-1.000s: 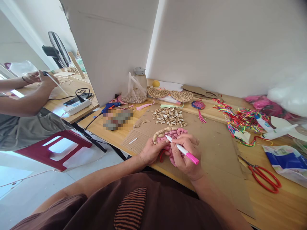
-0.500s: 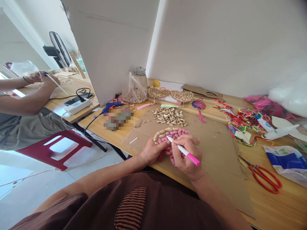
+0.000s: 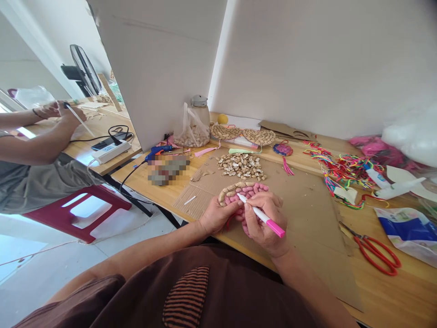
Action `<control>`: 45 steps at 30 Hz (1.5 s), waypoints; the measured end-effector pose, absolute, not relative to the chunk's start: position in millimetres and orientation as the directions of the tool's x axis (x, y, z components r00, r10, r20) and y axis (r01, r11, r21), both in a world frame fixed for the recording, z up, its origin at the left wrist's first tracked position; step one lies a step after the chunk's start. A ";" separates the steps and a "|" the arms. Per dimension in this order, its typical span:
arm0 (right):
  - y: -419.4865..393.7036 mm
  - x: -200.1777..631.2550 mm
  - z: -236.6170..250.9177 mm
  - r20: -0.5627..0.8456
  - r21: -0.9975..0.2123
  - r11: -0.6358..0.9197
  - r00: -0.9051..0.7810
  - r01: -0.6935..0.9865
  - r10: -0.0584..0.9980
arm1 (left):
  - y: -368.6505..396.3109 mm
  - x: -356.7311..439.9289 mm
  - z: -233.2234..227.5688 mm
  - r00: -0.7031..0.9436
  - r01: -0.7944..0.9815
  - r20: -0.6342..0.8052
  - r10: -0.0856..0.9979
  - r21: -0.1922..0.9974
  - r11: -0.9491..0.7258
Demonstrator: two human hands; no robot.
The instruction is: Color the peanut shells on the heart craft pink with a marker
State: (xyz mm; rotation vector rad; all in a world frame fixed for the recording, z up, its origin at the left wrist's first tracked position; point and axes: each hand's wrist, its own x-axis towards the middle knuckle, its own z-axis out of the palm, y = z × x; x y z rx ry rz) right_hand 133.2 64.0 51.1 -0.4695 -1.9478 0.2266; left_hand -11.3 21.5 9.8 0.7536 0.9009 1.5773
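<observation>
Closed around a pink marker with a white barrel, my right hand has the tip on a round piece covered in peanut shells. Most visible shells on it are pink; those along its upper left edge are plain tan. My left hand grips the piece at its left side, thumb on top. Both hands cover the lower part of it, and a bit of red cord shows below. A heap of loose peanut shells lies just beyond, on the cardboard sheet.
Red-handled scissors and a blue-and-white packet lie to the right, near tangled coloured cords. A blue glue gun and a bag of peanuts are at left. Another person works at the neighbouring table.
Almost nothing differs. The marker stays against the shells with a barely visible shift of my right hand, and the other person's hands have moved slightly.
</observation>
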 end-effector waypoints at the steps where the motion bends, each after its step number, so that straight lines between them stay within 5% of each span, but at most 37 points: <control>1: 63.6 133.5 51.8 0.830 -0.380 0.899 -0.349 0.219 0.436 | 21.6 -11.4 9.9 -0.176 -0.495 -0.001 0.984 0.865 -0.088; 13: 64.3 131.5 53.0 0.797 -0.417 0.886 -0.388 0.201 0.463 | 20.1 -10.7 18.2 -0.196 -0.478 -0.004 0.981 0.873 -0.092; 45: 67.5 127.5 43.9 0.854 -0.217 0.930 -0.405 0.296 0.328 | 22.5 -12.0 13.9 -0.155 -0.408 0.097 0.983 0.900 -0.153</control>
